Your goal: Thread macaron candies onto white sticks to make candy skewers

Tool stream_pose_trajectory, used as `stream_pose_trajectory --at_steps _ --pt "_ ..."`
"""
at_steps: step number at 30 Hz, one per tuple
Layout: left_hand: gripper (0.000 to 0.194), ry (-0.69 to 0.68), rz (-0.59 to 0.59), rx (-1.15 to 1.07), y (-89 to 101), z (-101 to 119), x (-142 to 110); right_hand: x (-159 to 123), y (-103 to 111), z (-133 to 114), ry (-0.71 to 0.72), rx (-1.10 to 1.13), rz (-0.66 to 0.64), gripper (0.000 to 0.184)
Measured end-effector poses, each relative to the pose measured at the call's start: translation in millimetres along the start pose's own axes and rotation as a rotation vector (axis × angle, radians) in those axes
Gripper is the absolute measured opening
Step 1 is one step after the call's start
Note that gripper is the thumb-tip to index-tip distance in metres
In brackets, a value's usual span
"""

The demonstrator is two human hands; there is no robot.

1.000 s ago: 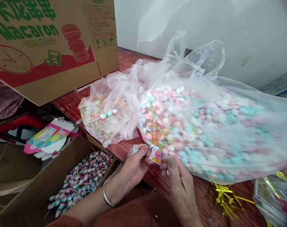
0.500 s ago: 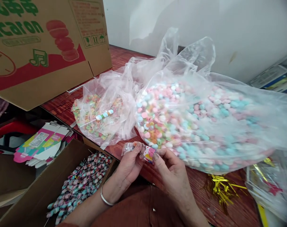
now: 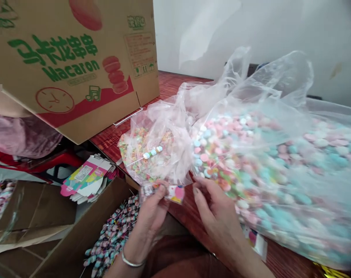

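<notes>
The left hand pinches a small clear packet between its thumb, on top, and the fingers curled beneath. The packet lies crosswise in the grip above the near edge of the red table, its pink and yellow printed end sticking out toward the right hand. That hand is just beside the packet, apart from it; its thumb and index finger reach forward with a narrow gap between the tips, and the other fingers are partly hidden, so how they are bent I cannot tell. A bangle circles the left wrist.

Beyond the hands, a small bag of tiny colourful pieces rests on the table, with one skewer of pale blue, white and green sweets on top of it. To its right, touching it, spreads a big bag of pink, blue and white sweets. A small wrapper pokes out under the big bag's near edge, and gold ties show farther right. A Macaron carton stands at the table's far left. Below, an open box holds many loaded skewers, near a stack of printed cards
</notes>
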State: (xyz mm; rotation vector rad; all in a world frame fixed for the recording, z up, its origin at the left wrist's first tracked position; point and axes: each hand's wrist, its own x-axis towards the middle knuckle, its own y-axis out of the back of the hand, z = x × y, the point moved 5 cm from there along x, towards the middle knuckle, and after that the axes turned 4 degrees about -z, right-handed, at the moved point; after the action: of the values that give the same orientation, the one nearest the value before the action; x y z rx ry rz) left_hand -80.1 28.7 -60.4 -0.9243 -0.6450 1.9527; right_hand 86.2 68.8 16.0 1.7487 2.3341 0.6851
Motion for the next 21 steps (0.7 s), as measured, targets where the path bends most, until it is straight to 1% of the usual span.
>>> stream_pose_trajectory --at_steps 1,2,3,4,5,7,8,10,13,14,16,18,19,21 --pt "0.045 -0.072 0.056 -0.018 11.6 20.7 3.9 13.3 -18.2 -4.9 -0.069 0.147 -0.069 0.023" --pt "0.046 -0.148 0.087 -0.021 22.2 42.1 6.4 25.9 -41.8 -9.6 -0.159 0.326 -0.174 0.019" --pt "0.047 -0.224 0.107 -0.017 32.0 63.2 7.3 36.3 -69.3 -13.5 -0.293 0.566 -0.287 0.017" --pt "0.049 -0.299 0.124 -0.013 41.1 82.9 6.6 44.6 -96.9 -16.8 -0.455 0.794 -0.361 0.015" --pt "0.049 -0.358 0.131 -0.006 48.9 99.9 4.9 53.7 -121.0 -22.6 -0.502 0.859 -0.416 0.021" --pt "0.051 -0.439 0.147 0.0 62.0 124.5 0.0 70.1 -160.9 -30.5 -0.542 0.932 -0.449 0.029" --pt "0.05 -0.46 0.155 -0.001 67.4 131.9 -2.2 76.9 -176.3 -32.3 -0.55 0.948 -0.445 0.033" --pt "0.05 -0.466 0.18 -0.01 76.8 138.6 -4.6 86.9 -198.1 -32.3 -0.572 0.983 -0.403 0.035" --pt "0.049 -0.426 0.222 -0.027 87.5 137.5 -2.1 94.0 -214.7 -28.7 -0.604 1.005 -0.319 0.031" --pt "0.048 -0.408 0.221 -0.037 89.2 136.2 0.1 94.7 -217.6 -27.8 -0.61 1.003 -0.296 0.028" --pt "0.044 -0.368 0.177 -0.07 88.0 133.7 6.1 94.3 -219.9 -26.9 -0.608 0.986 -0.268 0.023" --pt "0.039 -0.317 0.095 -0.12 80.2 130.3 12.7 90.8 -215.5 -26.9 -0.586 0.95 -0.263 0.022" --pt "0.036 -0.286 0.052 -0.148 74.2 127.8 15.9 87.6 -209.4 -26.8 -0.567 0.925 -0.267 0.022" --pt "0.032 -0.213 -0.022 -0.207 58.7 119.9 21.7 77.2 -187.0 -25.8 -0.514 0.871 -0.285 0.022"
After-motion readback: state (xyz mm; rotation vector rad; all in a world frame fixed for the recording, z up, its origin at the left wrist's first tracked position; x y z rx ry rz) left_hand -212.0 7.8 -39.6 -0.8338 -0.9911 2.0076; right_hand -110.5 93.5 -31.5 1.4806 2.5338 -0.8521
